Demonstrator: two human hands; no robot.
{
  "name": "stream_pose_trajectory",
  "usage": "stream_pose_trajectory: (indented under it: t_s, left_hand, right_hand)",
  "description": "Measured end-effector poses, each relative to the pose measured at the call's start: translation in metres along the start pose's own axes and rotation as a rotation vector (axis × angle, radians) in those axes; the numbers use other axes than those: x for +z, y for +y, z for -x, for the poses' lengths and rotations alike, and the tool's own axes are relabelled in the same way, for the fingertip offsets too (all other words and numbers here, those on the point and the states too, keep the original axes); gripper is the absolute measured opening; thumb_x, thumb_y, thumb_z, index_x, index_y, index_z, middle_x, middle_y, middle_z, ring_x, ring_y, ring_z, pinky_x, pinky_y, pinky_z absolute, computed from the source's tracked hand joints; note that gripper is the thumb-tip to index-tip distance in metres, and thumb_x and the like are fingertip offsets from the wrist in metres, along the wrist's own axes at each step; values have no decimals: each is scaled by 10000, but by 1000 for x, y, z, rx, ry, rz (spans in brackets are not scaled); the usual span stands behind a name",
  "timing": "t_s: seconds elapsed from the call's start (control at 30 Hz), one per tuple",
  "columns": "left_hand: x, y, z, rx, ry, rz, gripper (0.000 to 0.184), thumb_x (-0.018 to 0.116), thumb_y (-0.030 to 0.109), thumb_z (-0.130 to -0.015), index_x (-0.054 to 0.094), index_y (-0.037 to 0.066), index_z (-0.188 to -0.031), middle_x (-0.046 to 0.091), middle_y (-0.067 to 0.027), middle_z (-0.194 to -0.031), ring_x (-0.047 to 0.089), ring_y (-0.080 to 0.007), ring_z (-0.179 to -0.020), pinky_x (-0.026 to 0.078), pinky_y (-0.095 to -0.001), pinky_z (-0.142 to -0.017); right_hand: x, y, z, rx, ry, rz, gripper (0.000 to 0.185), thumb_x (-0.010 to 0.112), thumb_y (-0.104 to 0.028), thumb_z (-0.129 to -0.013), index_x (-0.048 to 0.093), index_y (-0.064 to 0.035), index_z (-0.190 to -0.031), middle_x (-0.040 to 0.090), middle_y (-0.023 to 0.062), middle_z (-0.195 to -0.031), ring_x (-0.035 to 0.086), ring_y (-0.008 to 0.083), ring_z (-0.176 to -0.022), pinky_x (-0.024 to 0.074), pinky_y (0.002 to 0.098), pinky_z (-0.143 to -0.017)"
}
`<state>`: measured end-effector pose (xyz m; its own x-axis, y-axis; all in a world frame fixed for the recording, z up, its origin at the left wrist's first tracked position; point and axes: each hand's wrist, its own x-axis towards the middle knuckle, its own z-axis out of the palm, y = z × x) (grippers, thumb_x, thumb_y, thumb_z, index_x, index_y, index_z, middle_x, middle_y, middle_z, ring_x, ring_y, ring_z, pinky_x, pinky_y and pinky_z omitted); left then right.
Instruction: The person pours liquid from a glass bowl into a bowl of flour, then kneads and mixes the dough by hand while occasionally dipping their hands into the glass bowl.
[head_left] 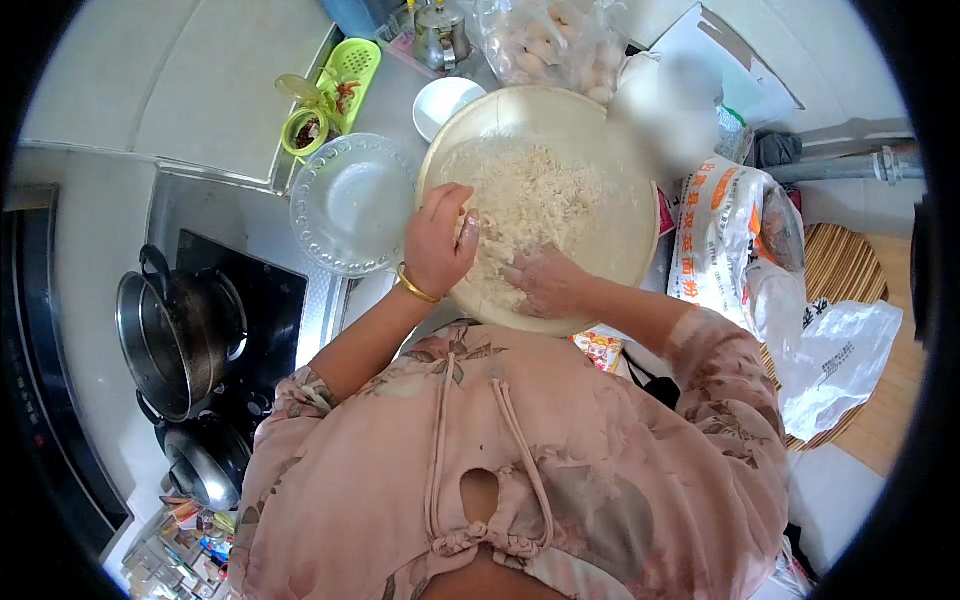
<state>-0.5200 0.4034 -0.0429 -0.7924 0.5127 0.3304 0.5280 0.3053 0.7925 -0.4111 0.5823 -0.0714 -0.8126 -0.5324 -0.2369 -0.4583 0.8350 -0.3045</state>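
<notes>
Crumbly flour mix (545, 185) in bowl (625, 235), no clear long axis, spreads to bowl's far side beyond right hand (545, 283), nearer, fingertips buried, grip indeterminable; left hand (440, 240) half-curled at bowl's left side, hold unclear.

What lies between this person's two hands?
In the head view, crumbly, floury mixture lies between the left hand and the right hand, inside the large pale basin.

crumbly pale flour mixture (540, 190), loose clumps, inside wide cream bowl (630, 235)
</notes>
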Motion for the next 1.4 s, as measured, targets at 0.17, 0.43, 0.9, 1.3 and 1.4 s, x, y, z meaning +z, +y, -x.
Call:
stream_pose_trajectory:
  t_s: [0.17, 0.43, 0.9, 1.3, 1.4]
  left_hand:
    - [0, 4, 0, 34, -23, -99, 300, 589, 139, -785, 537, 25, -1057, 552, -167, -1052, 584, -328, -823, 479, -385, -703]
    - [1, 3, 3, 37, -29, -161, 303, 594, 136, -787, 530, 27, -1062, 550, -160, -1055, 579, -323, -829, 478, -381, -710]
    - [0, 2, 1, 5, -44, -71, 294, 573, 156, -795, 530, 19, -1051, 545, -170, -1050, 573, -360, -846, 475, -414, -706]
    - [2, 0, 3, 33, -57, -105, 301, 581, 149, -788, 533, 29, -1061, 544, -162, -1067, 573, -347, -867, 473, -409, -723]
    - [0, 2, 3, 34, -32, -73, 298, 585, 152, -789, 535, 33, -1057, 546, -159, -1066, 580, -341, -846, 475, -405, -720]
  right_hand:
    - [19, 27, -74, 209, -26, 147, 522, 623, -381, -755, 504, -145, -1206, 508, 132, -1161, 484, 347, -1070, 425, 506, -776]
    - [-17, 85, -54, 589, 130, 18, 616, 626, -363, -775, 420, -67, -1275, 534, 188, -1155, 553, 304, -1039, 449, 440, -829]
    - [32, -36, -37, 796, 234, -314, 696, 692, -229, -694, 363, 3, -1262, 538, 278, -1096, 563, 400, -986, 474, 415, -816]
    - [8, 92, -12, 481, 89, -323, 489, 648, -253, -737, 545, -28, -1158, 584, 183, -1106, 566, 297, -1003, 468, 397, -815]
    - [-1, 130, 19, 680, 134, -337, 464, 633, -303, -759, 585, -38, -1136, 593, 125, -1138, 544, 231, -1046, 424, 371, -902]
